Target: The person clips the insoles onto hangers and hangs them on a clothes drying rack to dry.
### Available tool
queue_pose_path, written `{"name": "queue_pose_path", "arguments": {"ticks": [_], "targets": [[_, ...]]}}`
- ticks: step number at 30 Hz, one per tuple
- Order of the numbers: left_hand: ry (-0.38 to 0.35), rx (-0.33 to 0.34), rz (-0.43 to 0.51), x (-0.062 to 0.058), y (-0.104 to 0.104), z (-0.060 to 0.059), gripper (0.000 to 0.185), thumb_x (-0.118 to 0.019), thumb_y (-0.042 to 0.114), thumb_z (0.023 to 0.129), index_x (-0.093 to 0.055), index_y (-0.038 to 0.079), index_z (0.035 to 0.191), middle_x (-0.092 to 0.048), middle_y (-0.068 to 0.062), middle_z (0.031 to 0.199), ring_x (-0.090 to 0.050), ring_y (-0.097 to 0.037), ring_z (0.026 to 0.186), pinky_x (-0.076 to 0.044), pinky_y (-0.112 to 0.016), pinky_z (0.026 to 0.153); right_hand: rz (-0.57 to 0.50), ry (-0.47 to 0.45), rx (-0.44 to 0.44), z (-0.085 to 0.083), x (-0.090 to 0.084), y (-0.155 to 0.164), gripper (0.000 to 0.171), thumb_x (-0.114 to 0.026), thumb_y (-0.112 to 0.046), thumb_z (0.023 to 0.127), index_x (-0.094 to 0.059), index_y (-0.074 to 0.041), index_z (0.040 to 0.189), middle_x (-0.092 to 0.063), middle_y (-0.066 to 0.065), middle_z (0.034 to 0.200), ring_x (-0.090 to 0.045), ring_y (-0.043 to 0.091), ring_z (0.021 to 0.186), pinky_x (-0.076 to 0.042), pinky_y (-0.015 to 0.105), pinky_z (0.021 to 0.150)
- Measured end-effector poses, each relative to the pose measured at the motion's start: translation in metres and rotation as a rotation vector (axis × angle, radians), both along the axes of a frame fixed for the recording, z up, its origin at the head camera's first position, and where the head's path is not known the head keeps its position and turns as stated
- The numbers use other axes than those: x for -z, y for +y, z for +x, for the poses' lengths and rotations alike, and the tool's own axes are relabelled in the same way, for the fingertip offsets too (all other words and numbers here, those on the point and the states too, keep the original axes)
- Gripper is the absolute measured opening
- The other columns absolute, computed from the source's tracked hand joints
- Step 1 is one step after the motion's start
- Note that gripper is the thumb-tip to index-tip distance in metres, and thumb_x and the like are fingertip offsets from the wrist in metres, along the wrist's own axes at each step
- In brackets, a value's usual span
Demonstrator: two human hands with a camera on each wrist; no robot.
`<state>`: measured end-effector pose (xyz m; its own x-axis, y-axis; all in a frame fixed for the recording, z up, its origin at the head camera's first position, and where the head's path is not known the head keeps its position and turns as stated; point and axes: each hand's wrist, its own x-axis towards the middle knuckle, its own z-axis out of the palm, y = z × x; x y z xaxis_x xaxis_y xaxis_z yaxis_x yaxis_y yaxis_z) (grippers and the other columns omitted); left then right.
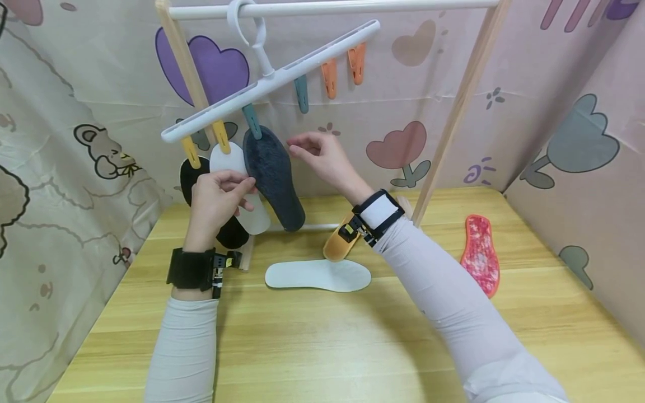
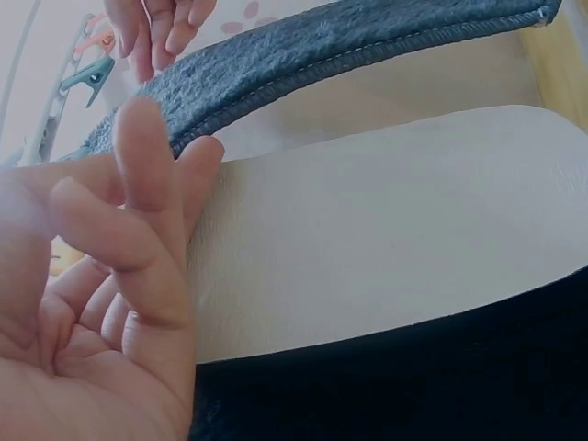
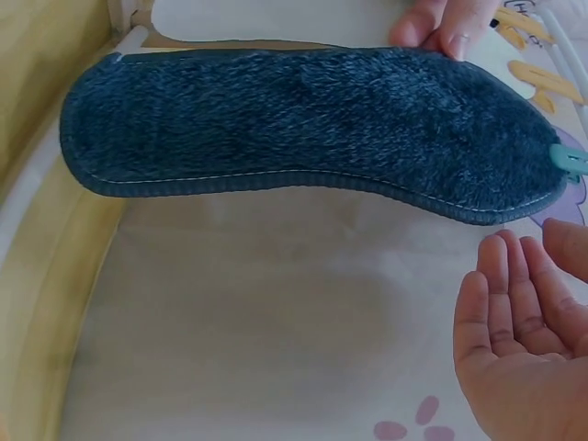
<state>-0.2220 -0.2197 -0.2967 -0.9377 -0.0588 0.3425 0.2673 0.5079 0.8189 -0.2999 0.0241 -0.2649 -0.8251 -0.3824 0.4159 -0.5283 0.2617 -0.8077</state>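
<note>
Left hand [image 1: 216, 201] fingertips touching hanging grey fleece insole [image 1: 274, 179]; right hand [image 1: 322, 157] beside it, fingers relaxed, holding nothing.

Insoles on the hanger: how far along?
Done: three insoles hang from hanger clips: black, white, grey. In hand: left hand touches the grey insole's edge; right hand is open beside it, apart. Left: white insole, tan and red ones lie on the table; three clips look free.
</note>
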Motion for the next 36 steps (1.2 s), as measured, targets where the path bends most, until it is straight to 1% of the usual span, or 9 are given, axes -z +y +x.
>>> {"name": "queue_pose_path", "arguments": {"ticks": [3,5,13,16,20,23,28,32,36], "targets": [[0.011,0.005,0.004,0.001,-0.001,0.0,0.029,-0.074,0.032,0.104,-0.08,0.004,0.108,-0.083,-0.004,0.092,-0.072,0.0,0.058,-0.052,-0.02,0.05,0.011,-0.01,-0.002,0.003,0.003,0.005,0.03,-0.065,-0.016,0.109,-0.072,0.001,0.133,-0.075,0.019,0.13,-0.074,0.028,0.117,-0.057,0.034,0.103],[0.017,0.003,0.003,0.001,-0.001,0.0,0.029,-0.075,0.033,0.103,-0.08,0.004,0.107,-0.083,-0.002,0.09,-0.071,0.0,0.057,-0.051,-0.02,0.05,0.021,-0.017,-0.004,0.004,0.006,0.008,0.03,-0.065,-0.017,0.109,-0.072,0.001,0.133,-0.076,0.018,0.13,-0.074,0.026,0.117,-0.057,0.035,0.104],[0.01,0.013,-0.017,0.002,0.001,-0.001,0.029,-0.074,0.033,0.104,-0.079,0.005,0.111,-0.083,-0.013,0.098,-0.072,0.0,0.059,-0.052,-0.02,0.051,0.078,-0.037,-0.031,0.01,0.022,0.026,0.029,-0.065,-0.02,0.109,-0.073,-0.003,0.131,-0.078,0.015,0.125,-0.075,0.023,0.114,-0.058,0.037,0.103],[-0.002,0.008,-0.029,0.002,0.003,0.0,0.03,-0.073,0.034,0.104,-0.079,0.005,0.11,-0.084,-0.012,0.097,-0.072,-0.002,0.059,-0.053,-0.021,0.051,0.11,-0.05,-0.045,0.014,0.029,0.033,0.029,-0.065,-0.021,0.109,-0.074,-0.004,0.13,-0.078,0.016,0.125,-0.075,0.024,0.113,-0.059,0.038,0.102],[-0.016,0.006,-0.042,0.002,0.005,0.0,0.031,-0.073,0.036,0.104,-0.079,0.006,0.109,-0.084,-0.007,0.093,-0.071,-0.004,0.057,-0.052,-0.022,0.05,0.121,-0.088,-0.058,0.019,0.036,0.04,0.029,-0.065,-0.021,0.109,-0.074,-0.004,0.13,-0.078,0.017,0.125,-0.075,0.027,0.114,-0.059,0.041,0.102],[-0.016,0.022,-0.058,0.001,0.007,0.0,0.031,-0.073,0.036,0.104,-0.079,0.007,0.109,-0.083,-0.011,0.094,-0.071,-0.003,0.057,-0.051,-0.021,0.05,0.136,-0.095,-0.061,0.025,0.041,0.044,0.026,-0.066,-0.022,0.109,-0.076,-0.004,0.125,-0.079,0.016,0.118,-0.075,0.027,0.106,-0.06,0.037,0.096],[-0.019,0.054,-0.082,0.002,0.011,0.001,0.029,-0.074,0.036,0.104,-0.079,0.007,0.109,-0.082,-0.017,0.099,-0.072,-0.01,0.059,-0.051,-0.021,0.051,0.163,-0.086,-0.086,0.033,0.049,0.05,0.02,-0.066,-0.021,0.109,-0.077,-0.004,0.111,-0.077,0.017,0.098,-0.073,0.024,0.087,-0.057,0.028,0.079],[-0.021,0.094,-0.094,0.004,0.015,0.0,0.027,-0.074,0.033,0.103,-0.079,0.007,0.107,-0.082,-0.019,0.099,-0.073,-0.017,0.06,-0.05,-0.022,0.049,0.181,-0.103,-0.121,0.042,0.055,0.055,0.018,-0.066,-0.018,0.108,-0.077,-0.004,0.108,-0.077,0.018,0.096,-0.075,0.029,0.087,-0.058,0.026,0.076],[-0.022,0.135,-0.13,0.006,0.021,-0.001,0.026,-0.074,0.03,0.104,-0.08,0.005,0.106,-0.081,-0.02,0.098,-0.072,-0.023,0.06,-0.048,-0.024,0.048,0.22,-0.105,-0.131,0.049,0.062,0.062,0.017,-0.067,-0.019,0.108,-0.077,-0.006,0.103,-0.077,0.016,0.093,-0.075,0.026,0.084,-0.057,0.027,0.076]]}}
